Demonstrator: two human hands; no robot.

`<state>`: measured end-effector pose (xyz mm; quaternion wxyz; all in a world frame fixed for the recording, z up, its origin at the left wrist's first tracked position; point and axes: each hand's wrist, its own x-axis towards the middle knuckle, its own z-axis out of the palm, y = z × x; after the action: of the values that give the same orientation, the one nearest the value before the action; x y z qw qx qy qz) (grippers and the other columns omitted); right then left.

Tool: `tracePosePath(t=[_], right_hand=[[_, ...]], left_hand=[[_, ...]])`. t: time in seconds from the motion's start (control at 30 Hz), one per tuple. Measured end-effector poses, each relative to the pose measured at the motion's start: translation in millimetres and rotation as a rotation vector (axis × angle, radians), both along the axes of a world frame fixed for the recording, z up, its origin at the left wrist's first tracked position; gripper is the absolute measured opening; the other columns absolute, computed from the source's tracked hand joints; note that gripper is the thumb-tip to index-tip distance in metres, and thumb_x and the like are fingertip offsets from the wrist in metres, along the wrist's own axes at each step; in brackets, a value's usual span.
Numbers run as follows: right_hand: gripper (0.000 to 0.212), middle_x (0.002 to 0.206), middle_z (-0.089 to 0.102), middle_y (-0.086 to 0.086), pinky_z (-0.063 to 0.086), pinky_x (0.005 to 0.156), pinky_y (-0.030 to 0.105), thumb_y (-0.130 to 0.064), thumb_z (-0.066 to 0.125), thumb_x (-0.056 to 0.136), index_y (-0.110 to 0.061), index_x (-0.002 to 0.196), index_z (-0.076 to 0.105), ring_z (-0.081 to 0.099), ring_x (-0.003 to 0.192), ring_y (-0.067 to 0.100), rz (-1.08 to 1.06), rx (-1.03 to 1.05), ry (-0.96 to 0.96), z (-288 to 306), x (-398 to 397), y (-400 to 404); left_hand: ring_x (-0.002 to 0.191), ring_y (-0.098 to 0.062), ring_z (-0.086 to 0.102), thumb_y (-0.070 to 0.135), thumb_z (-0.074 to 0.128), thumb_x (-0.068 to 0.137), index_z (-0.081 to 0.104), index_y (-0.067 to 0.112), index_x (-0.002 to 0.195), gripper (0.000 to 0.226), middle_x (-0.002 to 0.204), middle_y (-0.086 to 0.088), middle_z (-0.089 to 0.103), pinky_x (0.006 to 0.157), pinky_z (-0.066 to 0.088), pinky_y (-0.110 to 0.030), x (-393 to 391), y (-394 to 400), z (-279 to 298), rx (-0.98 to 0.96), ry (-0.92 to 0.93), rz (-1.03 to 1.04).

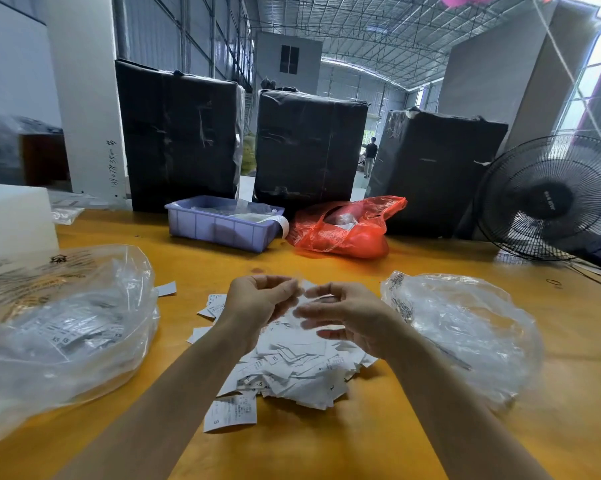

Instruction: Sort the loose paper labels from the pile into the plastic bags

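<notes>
Both your hands are raised over the heap of loose white paper labels [292, 368] on the yellow table [326, 441].

Your left hand [257, 299] and right hand [344, 318] are curled, seemingly pinching one blurred label between them. It could drop back or land in the wrong size's bag: the clear plastic bags sit left [60, 327] and right [465, 327]. The lilac tray [219, 230] and red bag [344, 230] lie beyond, clear of your reach.

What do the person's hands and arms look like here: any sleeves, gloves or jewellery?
Both hands are bare: no gloves on the left hand or the right hand. Both forearms are uncovered to the frame's lower edge, with no sleeve in view. No watch, ring or bracelet shows.
</notes>
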<state>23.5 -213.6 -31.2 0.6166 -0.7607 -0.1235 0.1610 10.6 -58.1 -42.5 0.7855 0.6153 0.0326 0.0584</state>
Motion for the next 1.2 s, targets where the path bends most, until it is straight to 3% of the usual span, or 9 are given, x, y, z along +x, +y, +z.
tracePosePath(t=[0.1, 0.2, 0.33, 0.53, 0.67, 0.77, 0.87, 1.07, 1.2], right_hand=[[0.051, 0.094, 0.072, -0.004, 0.048, 0.077, 0.03, -0.047, 0.075, 0.058, -0.022, 0.101, 0.065, 0.067, 0.087, 0.01, -0.03, -0.007, -0.062, 1.7, -0.5, 0.9], [0.015, 0.075, 0.072, -0.007, 0.045, 0.075, 0.029, -0.03, 0.076, 0.071, -0.021, 0.083, 0.072, 0.066, 0.071, 0.005, -0.073, 0.012, -0.093, 1.3, -0.7, -1.4], [0.005, 0.067, 0.068, -0.003, 0.042, 0.073, 0.028, -0.014, 0.071, 0.08, -0.014, 0.076, 0.069, 0.061, 0.062, 0.006, -0.149, 0.088, -0.09, -2.3, 1.3, 1.5], [0.008, 0.065, 0.068, -0.002, 0.047, 0.063, 0.021, -0.01, 0.065, 0.086, -0.01, 0.078, 0.066, 0.062, 0.058, 0.007, -0.175, 0.139, -0.176, -8.7, 4.5, 7.4], [0.018, 0.096, 0.071, 0.007, 0.053, 0.078, 0.03, -0.014, 0.063, 0.089, -0.005, 0.104, 0.067, 0.066, 0.083, 0.016, -0.207, -0.405, -0.56, -29.4, 14.1, 7.1], [0.039, 0.123, 0.063, 0.006, 0.047, 0.094, 0.032, -0.026, 0.066, 0.088, -0.012, 0.123, 0.06, 0.059, 0.112, 0.02, -0.027, -0.714, -0.578, -48.8, 17.3, 8.9], [0.025, 0.102, 0.068, 0.012, 0.042, 0.072, 0.029, -0.027, 0.062, 0.089, -0.009, 0.106, 0.063, 0.061, 0.098, 0.029, 0.056, -0.899, -0.736, -54.8, 18.8, 10.5], [0.028, 0.088, 0.063, 0.012, 0.043, 0.068, 0.03, -0.018, 0.051, 0.089, -0.007, 0.114, 0.059, 0.057, 0.084, 0.029, 0.181, -1.121, -0.892, -47.9, 18.4, 6.9], [0.014, 0.067, 0.046, 0.008, 0.032, 0.057, 0.028, -0.002, 0.047, 0.083, -0.003, 0.089, 0.059, 0.048, 0.066, 0.027, 0.182, -1.134, -0.934, -48.4, 18.0, 11.4]], left_hand=[[0.061, -0.01, 0.063, 0.006, 0.078, 0.073, 0.069, 0.005, 0.081, 0.012, 0.067, -0.003, 0.068, 0.055, 0.051, -0.016, -1.0, 2.5, -2.1, 0.348, -0.134, 0.017], [0.072, -0.018, 0.067, 0.01, 0.084, 0.066, 0.066, 0.009, 0.084, 0.026, 0.078, -0.009, 0.07, 0.071, 0.055, -0.031, -1.1, 3.1, -0.3, 0.45, -0.156, 0.032], [0.065, -0.013, 0.067, 0.004, 0.083, 0.065, 0.063, 0.007, 0.094, 0.035, 0.069, -0.003, 0.07, 0.069, 0.054, -0.029, -0.7, 2.5, 0.7, 0.366, -0.097, -0.039], [0.047, -0.006, 0.054, 0.01, 0.073, 0.076, 0.069, 0.005, 0.084, 0.01, 0.059, 0.001, 0.065, 0.049, 0.039, -0.017, 0.1, 8.5, -0.4, 0.094, 0.082, -0.119], [0.069, -0.018, 0.066, 0.011, 0.071, 0.079, 0.067, 0.001, 0.088, 0.015, 0.07, -0.002, 0.072, 0.066, 0.046, -0.024, 4.6, 18.2, 0.7, 0.115, 0.026, 0.007], [0.063, -0.014, 0.067, 0.008, 0.071, 0.079, 0.067, -0.003, 0.088, 0.014, 0.065, -0.001, 0.071, 0.06, 0.05, -0.02, 5.8, 20.9, -0.1, 0.125, -0.003, 0.035], [0.055, -0.008, 0.066, 0.005, 0.071, 0.079, 0.067, -0.004, 0.086, 0.012, 0.066, -0.003, 0.07, 0.055, 0.052, -0.017, 6.9, 21.3, -2.1, 0.149, -0.026, 0.05], [0.061, -0.01, 0.065, 0.007, 0.072, 0.079, 0.068, -0.001, 0.084, 0.01, 0.073, -0.007, 0.07, 0.052, 0.051, -0.012, 7.1, 21.5, -3.5, 0.164, -0.021, 0.056], [0.058, -0.009, 0.067, 0.006, 0.071, 0.08, 0.067, 0.002, 0.08, 0.006, 0.067, -0.003, 0.07, 0.047, 0.047, -0.011, 5.3, 20.5, -2.7, 0.153, -0.014, 0.058]])
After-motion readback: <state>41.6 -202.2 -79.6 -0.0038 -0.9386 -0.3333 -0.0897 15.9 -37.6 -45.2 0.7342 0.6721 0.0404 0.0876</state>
